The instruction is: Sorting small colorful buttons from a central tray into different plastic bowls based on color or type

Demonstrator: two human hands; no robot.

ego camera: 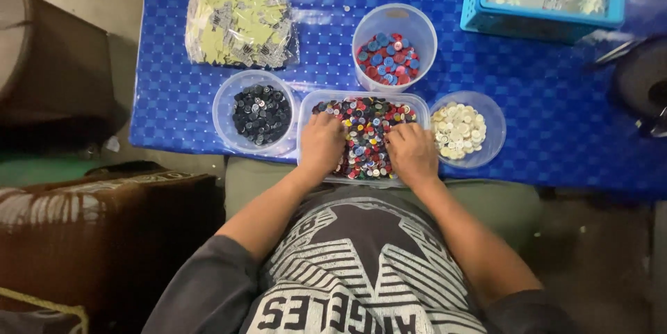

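Observation:
A clear rectangular tub (417,102) full of mixed coloured buttons (363,129) sits at the near edge of the blue table. My left hand (321,142) rests palm-down in its left half, fingers curled into the buttons. My right hand (411,151) lies the same way in its right half. Whether either hand pinches a button is hidden under the fingers. To the left stands a round tub of dark buttons (260,113). A round tub of cream buttons (458,129) is to the right. Behind, a taller cup holds red and blue buttons (388,59).
A clear bag of pale green tags (238,25) lies at the back left of the blue checked tablecloth (549,111). A blue plastic basket (517,22) stands at the back right. A dark object (643,77) sits at the right edge. A brown padded seat (97,237) is at my left.

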